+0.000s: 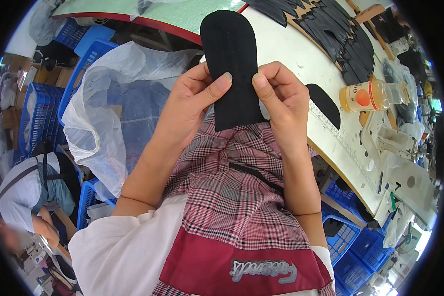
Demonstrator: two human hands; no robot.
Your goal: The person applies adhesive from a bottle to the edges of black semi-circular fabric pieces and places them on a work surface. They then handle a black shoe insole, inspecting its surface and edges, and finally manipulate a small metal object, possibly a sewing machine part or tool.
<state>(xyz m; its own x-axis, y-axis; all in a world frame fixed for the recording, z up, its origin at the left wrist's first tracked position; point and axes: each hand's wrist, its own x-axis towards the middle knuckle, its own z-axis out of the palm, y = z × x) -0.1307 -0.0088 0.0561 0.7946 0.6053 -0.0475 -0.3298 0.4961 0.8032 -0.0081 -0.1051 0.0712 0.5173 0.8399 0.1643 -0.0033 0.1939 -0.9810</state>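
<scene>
A long black fabric piece (234,64), rounded at the top and cut straight at the bottom, is held upright above my lap. My left hand (195,93) pinches its left edge, with the thumb lying across the front. At the right edge, my right hand (283,96) grips it between thumb and bent fingers. Both hands are closed on it, and the fingertips behind it are partly hidden. Another black rounded piece (324,106) lies on the white table (301,47), just beyond my right hand.
Many dark cut pieces (330,37) cover the table's far side. A bottle of orange drink (364,96) stands near a sewing machine (397,140). To the left is a blue basket lined with clear plastic (103,98). Another person (29,190) sits at lower left; blue crates (348,241) stand below right.
</scene>
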